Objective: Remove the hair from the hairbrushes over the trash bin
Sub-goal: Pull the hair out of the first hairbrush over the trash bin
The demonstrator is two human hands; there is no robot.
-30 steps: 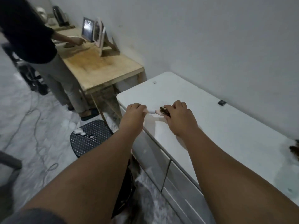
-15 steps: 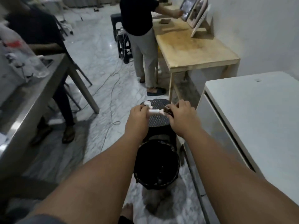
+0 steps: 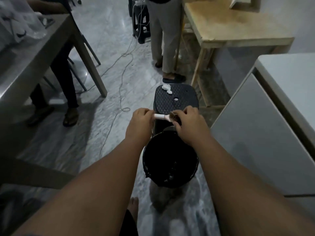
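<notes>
Left hand (image 3: 139, 119) clamps the hairbrush (image 3: 164, 116) handle; right hand (image 3: 188, 124) pinches its bristles. Trash bin (image 3: 144, 156) lies at 6 o'clock: advise centring over it before pulling.

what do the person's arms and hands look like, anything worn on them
Nothing worn shows. The left arm and right arm are bare, with no sleeve over the forearms and no watch or bracelet at either wrist. The left hand and right hand have no gloves, and no rings show.

Both forearms (image 3: 105, 176) are bare, with a dark garment (image 3: 128, 224) and bare foot (image 3: 134, 204) below.
</notes>
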